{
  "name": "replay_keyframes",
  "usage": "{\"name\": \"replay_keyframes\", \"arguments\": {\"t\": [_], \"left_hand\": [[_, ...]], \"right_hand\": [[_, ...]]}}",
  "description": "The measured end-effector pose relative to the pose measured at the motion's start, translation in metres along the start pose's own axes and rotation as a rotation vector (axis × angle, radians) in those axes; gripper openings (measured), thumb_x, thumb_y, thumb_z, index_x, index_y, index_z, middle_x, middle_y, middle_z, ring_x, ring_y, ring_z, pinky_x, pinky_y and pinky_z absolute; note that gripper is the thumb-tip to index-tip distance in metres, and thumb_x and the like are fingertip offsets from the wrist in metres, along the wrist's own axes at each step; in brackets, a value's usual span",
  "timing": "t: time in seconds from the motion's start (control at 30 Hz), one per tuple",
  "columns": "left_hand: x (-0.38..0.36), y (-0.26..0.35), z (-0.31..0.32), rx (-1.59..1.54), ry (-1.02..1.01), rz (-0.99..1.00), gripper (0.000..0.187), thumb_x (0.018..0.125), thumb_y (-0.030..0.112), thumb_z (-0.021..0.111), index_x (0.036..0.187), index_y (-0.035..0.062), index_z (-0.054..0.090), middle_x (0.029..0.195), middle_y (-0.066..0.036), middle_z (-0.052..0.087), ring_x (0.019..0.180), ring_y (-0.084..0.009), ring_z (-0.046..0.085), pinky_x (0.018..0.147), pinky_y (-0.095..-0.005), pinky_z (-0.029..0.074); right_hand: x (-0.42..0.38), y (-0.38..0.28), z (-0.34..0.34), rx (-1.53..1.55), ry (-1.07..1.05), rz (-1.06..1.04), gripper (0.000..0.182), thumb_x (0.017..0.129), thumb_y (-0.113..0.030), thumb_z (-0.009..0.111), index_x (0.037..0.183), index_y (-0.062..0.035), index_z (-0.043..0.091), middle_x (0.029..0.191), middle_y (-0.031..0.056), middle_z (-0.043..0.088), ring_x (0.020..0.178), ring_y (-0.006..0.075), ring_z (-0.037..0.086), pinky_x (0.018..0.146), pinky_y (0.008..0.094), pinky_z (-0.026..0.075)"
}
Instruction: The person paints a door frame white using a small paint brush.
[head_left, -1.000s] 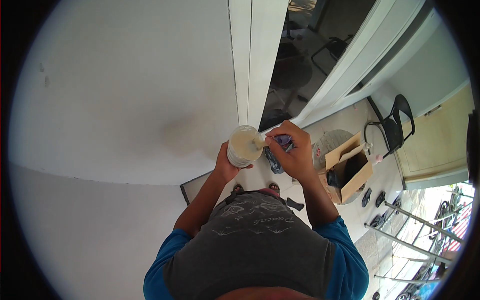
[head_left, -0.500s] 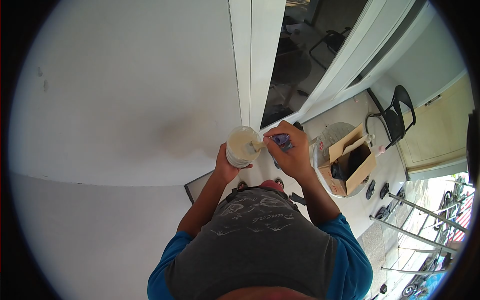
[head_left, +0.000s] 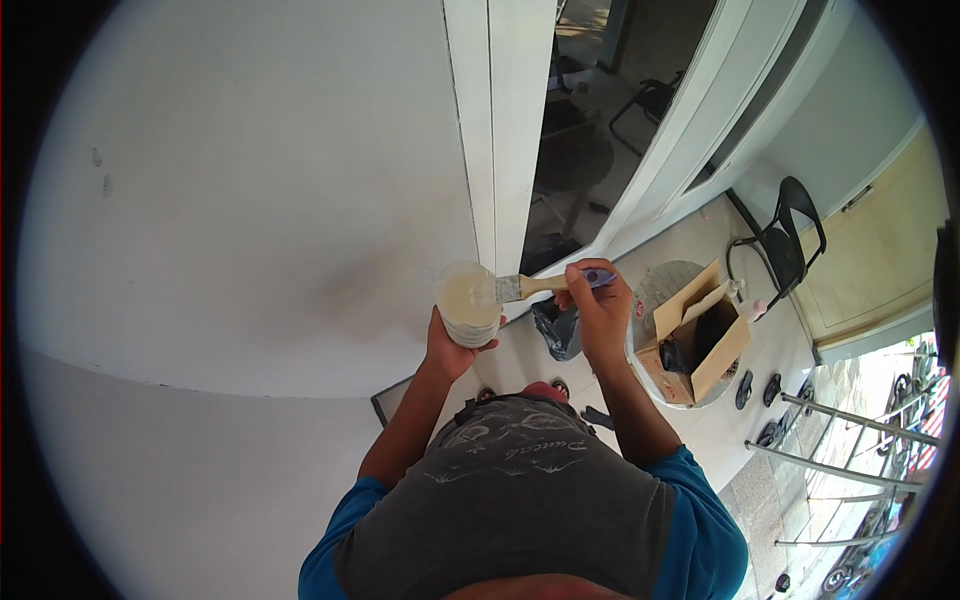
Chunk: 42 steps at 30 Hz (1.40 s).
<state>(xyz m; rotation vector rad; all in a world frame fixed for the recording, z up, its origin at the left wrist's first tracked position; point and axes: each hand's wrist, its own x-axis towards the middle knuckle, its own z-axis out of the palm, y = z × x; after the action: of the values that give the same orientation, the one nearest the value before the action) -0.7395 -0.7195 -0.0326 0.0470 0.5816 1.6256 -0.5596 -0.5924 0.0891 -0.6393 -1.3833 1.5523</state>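
From my seat away from the scene, I am looking down through the head camera at two busy hands. The left hand [head_left: 450, 353] is gripping a clear tub [head_left: 470, 328] from its side and underside, and the tub is sitting in the air in front of the body, close to the white door frame [head_left: 482, 180]. A pale, creamy liquid [head_left: 458, 298] is showing inside it. The right hand [head_left: 603, 308] is pinching a brush [head_left: 542, 284] by its handle, holding it nearly level, with the bristles reaching over the tub's near-side rim; I cannot tell whether they are touching the liquid.

What I am minding most is dripping: if those bristles are overloaded, a level brush could be letting liquid run back along the metal band towards the fingers, or fall outside the rim. The tub is depending on one hand alone, so a slick wall or a hard push of the brush against the rim could be tipping it. Below, the tiled floor [head_left: 520, 352], the black plastic bag [head_left: 558, 330] and the person's feet [head_left: 560, 387] would be catching any spill. The cardboard box [head_left: 700, 340] is standing well apart, so I am judging it less exposed.
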Motion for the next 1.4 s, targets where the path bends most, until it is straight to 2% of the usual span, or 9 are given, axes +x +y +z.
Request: {"name": "replay_keyframes", "arguments": {"t": [0.33,0.6,0.67,0.8,0.97,1.07,1.13,1.3,1.4], "left_hand": [[0.013,-0.002,0.02,-0.074,-0.089,0.051,0.068,0.095,0.061,0.028,0.136,0.0103,0.047,0.123,-0.019,0.06,0.11,-0.0347,0.062,0.066,-0.0458,0.061],[0.003,-0.024,0.032,-0.07,-0.036,0.194,0.066,0.095,0.061,0.028,0.134,0.0114,0.049,0.12,-0.019,0.062,0.108,-0.0332,0.063,0.067,-0.0442,0.06],[-0.004,-0.03,0.038,-0.142,-0.017,0.249,0.06,0.096,0.052,0.031,0.129,0.0055,0.051,0.117,-0.024,0.061,0.104,-0.0366,0.064,0.064,-0.0455,0.062],[-0.009,-0.046,0.032,-0.163,-0.002,0.312,0.062,0.096,0.054,0.031,0.13,0.0053,0.05,0.119,-0.024,0.06,0.106,-0.0369,0.063,0.065,-0.0462,0.062],[-0.018,-0.07,0.03,-0.225,-0.019,0.376,0.063,0.096,0.054,0.031,0.132,0.006,0.049,0.12,-0.025,0.059,0.108,-0.0378,0.062,0.066,-0.047,0.062],[-0.019,-0.083,0.031,-0.239,0.034,0.402,0.063,0.096,0.054,0.031,0.132,0.0065,0.048,0.12,-0.025,0.059,0.108,-0.0378,0.062,0.066,-0.047,0.062],[-0.018,-0.09,0.031,-0.233,0.047,0.405,0.063,0.096,0.054,0.031,0.132,0.0066,0.048,0.12,-0.025,0.059,0.108,-0.0378,0.062,0.066,-0.047,0.062],[-0.016,-0.101,0.046,-0.222,0.062,0.453,0.061,0.096,0.053,0.031,0.132,0.0069,0.049,0.119,-0.025,0.06,0.107,-0.0377,0.063,0.066,-0.0468,0.062],[-0.016,-0.109,0.049,-0.238,0.024,0.442,0.06,0.096,0.052,0.032,0.132,0.0071,0.049,0.118,-0.024,0.06,0.107,-0.0378,0.063,0.066,-0.0474,0.062]], "right_hand": [[0.044,0.001,-0.027,0.482,-0.051,0.298,0.027,0.098,-0.022,0.056,0.104,0.0044,0.061,0.083,0.0128,0.068,0.074,0.0176,0.066,0.072,0.0288,0.053],[0.137,-0.106,-0.008,0.097,-0.117,-0.483,0.021,0.093,-0.01,0.062,0.108,0.0055,0.064,0.098,0.0146,0.068,0.088,0.0192,0.068,0.078,0.0286,0.055],[0.154,-0.123,0.0,-0.409,-0.254,-1.091,0.021,0.086,-0.002,0.068,0.106,0.0019,0.066,0.101,0.0142,0.068,0.09,0.0228,0.068,0.08,0.0272,0.054],[0.177,-0.116,0.009,-0.731,-0.457,-1.559,0.031,0.073,-0.002,0.077,0.102,-0.0013,0.065,0.102,0.0139,0.067,0.091,0.0297,0.067,0.082,0.0343,0.057],[0.167,-0.065,-0.011,-0.795,-0.794,-1.368,0.029,0.074,-0.007,0.078,0.098,-0.0027,0.063,0.098,0.0116,0.066,0.089,0.0288,0.067,0.077,0.0363,0.058],[0.186,-0.088,-0.007,-0.811,-0.769,-1.252,0.026,0.075,-0.006,0.077,0.097,-0.0038,0.064,0.101,0.0117,0.066,0.087,0.0289,0.066,0.075,0.036,0.057],[0.202,-0.134,0.004,-0.736,-0.657,-1.364,0.032,0.08,-0.008,0.074,0.11,-0.0056,0.064,0.103,0.0124,0.068,0.09,0.0299,0.067,0.077,0.0358,0.057],[0.218,-0.196,0.022,-0.654,-0.425,-1.868,0.033,0.076,-0.006,0.073,0.108,-0.0048,0.066,0.106,0.0109,0.066,0.095,0.0277,0.065,0.079,0.0349,0.056],[0.21,-0.136,0.009,-0.759,-0.639,-1.8,0.033,0.076,-0.008,0.072,0.108,-0.003,0.065,0.107,0.0098,0.066,0.099,0.0264,0.064,0.084,0.0347,0.055]]}}
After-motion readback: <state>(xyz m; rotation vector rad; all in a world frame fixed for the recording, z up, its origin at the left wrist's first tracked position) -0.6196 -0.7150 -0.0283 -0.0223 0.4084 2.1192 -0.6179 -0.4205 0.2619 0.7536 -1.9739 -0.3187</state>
